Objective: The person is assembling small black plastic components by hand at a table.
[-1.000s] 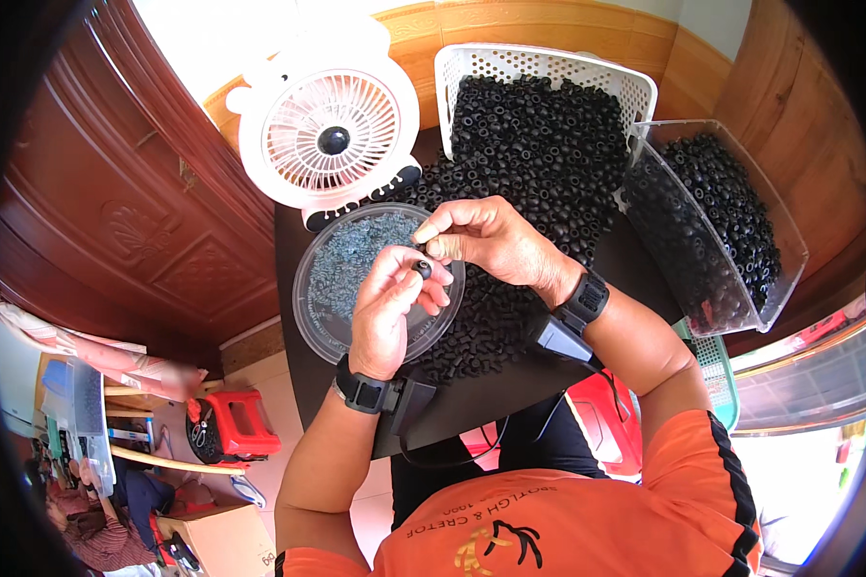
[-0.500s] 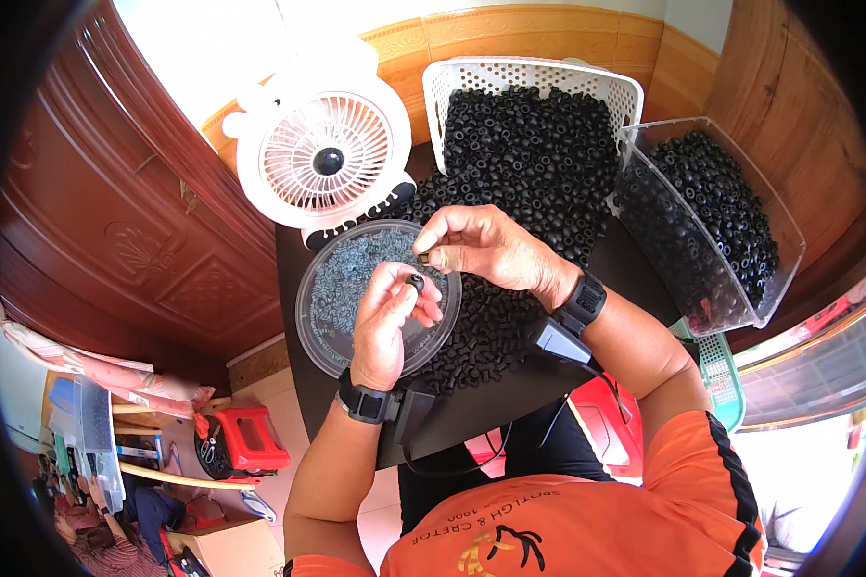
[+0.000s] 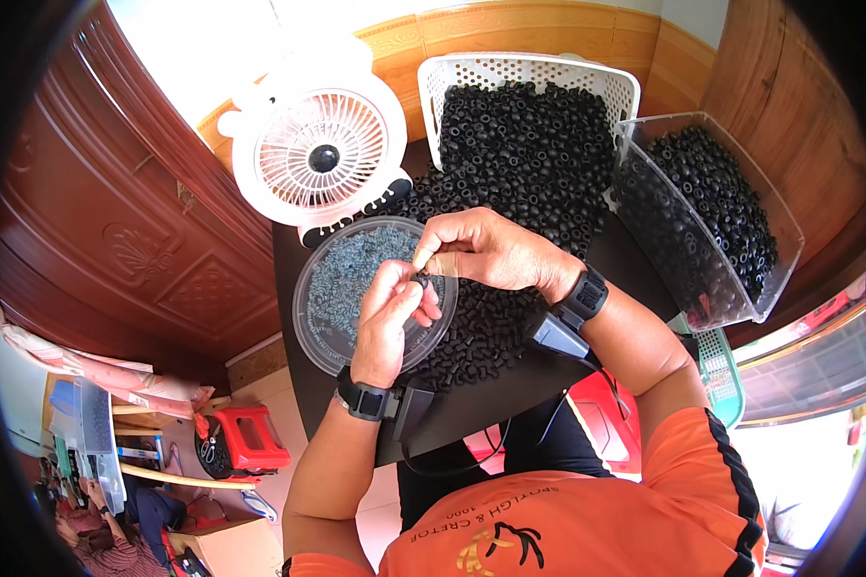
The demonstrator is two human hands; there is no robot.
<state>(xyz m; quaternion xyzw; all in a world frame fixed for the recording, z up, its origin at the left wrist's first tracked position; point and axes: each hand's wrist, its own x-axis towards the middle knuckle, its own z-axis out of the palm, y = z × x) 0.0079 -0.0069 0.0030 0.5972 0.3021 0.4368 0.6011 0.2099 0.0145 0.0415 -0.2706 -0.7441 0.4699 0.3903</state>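
Over the near right side of a round clear tub (image 3: 324, 355), my two hands meet. My left hand (image 3: 383, 327) is closed on a small black ring-shaped part (image 3: 420, 280), held between thumb and fingers. My right hand (image 3: 491, 252) pinches with thumb and forefinger right at the top of that part; the tiny piece in its grip is mostly hidden by the fingertips. Many small blue-grey pieces (image 3: 346, 274) lie in the tub. Beside it, under and near my right hand, small black T-like parts (image 3: 476, 337) are heaped on the dark table (image 3: 471, 415).
A white fan (image 3: 323, 159) stands behind the tub. Black rings spill from a tipped white basket (image 3: 432, 115) at the back. A clear bin (image 3: 678, 231) of black rings is at the right, above a green basket (image 3: 722, 375). Another person (image 3: 96, 529) shows at lower left.
My right hand has moved slightly down and left, bringing its pinched piece onto the black ring-shaped part in my left hand. The left hand has hardly moved.
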